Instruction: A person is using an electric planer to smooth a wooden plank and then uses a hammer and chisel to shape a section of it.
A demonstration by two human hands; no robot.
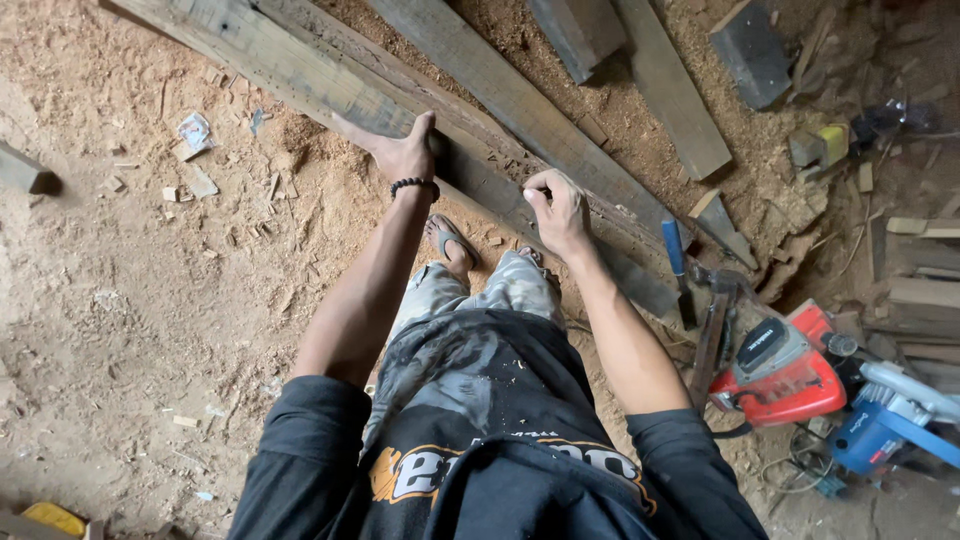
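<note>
Both hands grip a long, weathered timber beam (pixel 330 85) that runs diagonally from the far left toward the near right across a workshop floor (pixel 130 300) thick with sawdust and wood chips. The left hand (pixel 405 152), a beaded bracelet (pixel 414 184) at its wrist, lies spread over the beam's near edge, thumb raised against the wood. The right hand (pixel 556 208) is curled, fingers closed on the same edge farther right. The beam is grey and rough, dotted with small holes and notched near the right hand. More planks (pixel 520 105) lie just beyond it, parallel. A sandalled foot (pixel 450 245) stands below the beam. To the right lie a blue-handled chisel (pixel 678 265), a hammer (pixel 712 330), a red power tool (pixel 785 375) and a blue one (pixel 880 425). No containers are visible.
</note>
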